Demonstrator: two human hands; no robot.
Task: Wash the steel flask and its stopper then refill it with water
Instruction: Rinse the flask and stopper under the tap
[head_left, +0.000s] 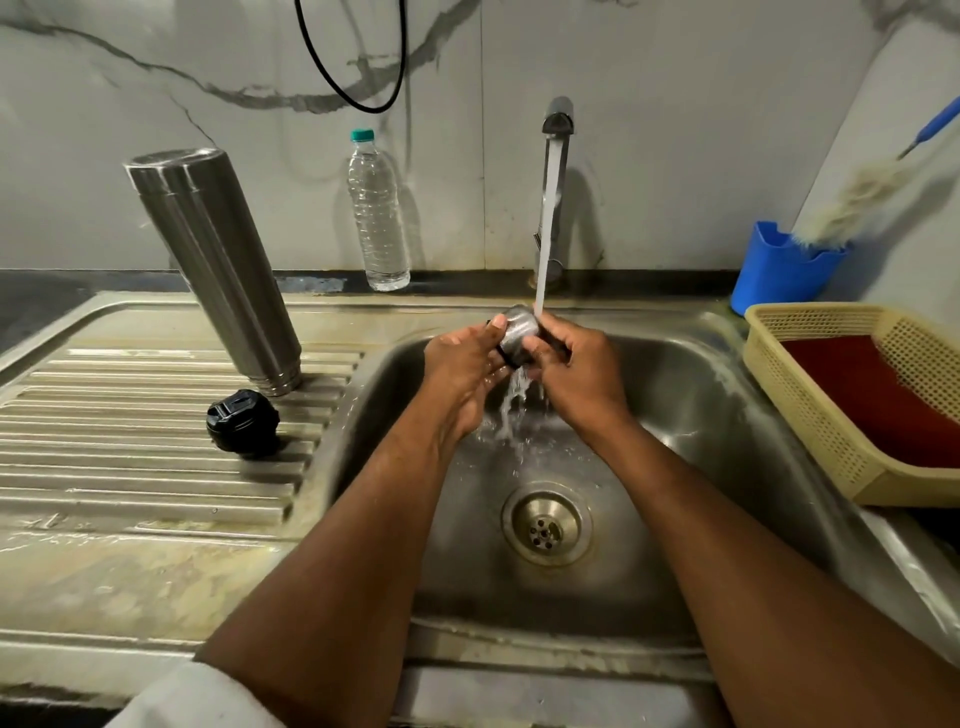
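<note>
Steel-capped round stopper, wet, slippery, rigid, light: clamped by left hand and right hand under twelve-o'clock tap stream; best gripped round rim.

**One head-worn camera, looking down into the sink**

There was only a single view, taken from the person's head. It faced forward and down over the sink, close enough that both forearms filled the lower frame. The wide lens bent the surface edges and took in the wall behind, the tap near top centre, and a basket at right.
</note>
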